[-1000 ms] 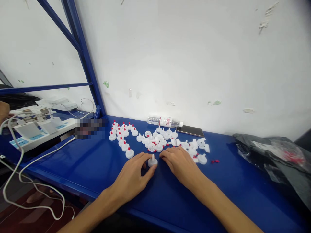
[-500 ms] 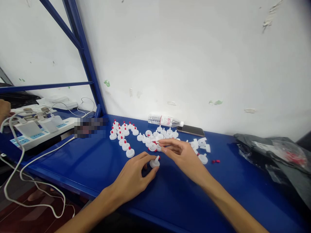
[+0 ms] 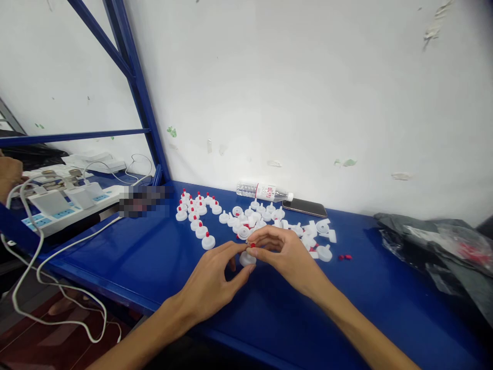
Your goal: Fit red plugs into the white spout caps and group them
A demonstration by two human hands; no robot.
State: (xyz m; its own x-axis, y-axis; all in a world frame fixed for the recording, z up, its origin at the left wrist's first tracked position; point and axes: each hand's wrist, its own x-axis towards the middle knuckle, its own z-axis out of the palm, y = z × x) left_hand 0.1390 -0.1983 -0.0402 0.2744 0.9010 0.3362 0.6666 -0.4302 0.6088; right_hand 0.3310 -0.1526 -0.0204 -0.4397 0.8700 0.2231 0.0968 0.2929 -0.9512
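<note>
My left hand grips a white nozzle cap between thumb and fingers, its base low on the blue table. At the top of that nozzle, the thumb and fingers of my right hand pinch a small red tip cap; the spout itself is mostly hidden by my fingers. Left of my hands stand several white nozzle caps with red tips, upright in rough rows. Behind my right hand lies a loose heap of white nozzle caps without tips, some turned over, with red bits among them.
Two red tip caps lie on the blue table to the right. A plastic bottle and a phone rest by the wall. Grey plastic bags are at far right. Left are a power strip, cables and another person's hand.
My right hand has come down from above the heap onto the nozzle in my left hand and now pinches a red tip cap there. My left hand has kept its hold.
</note>
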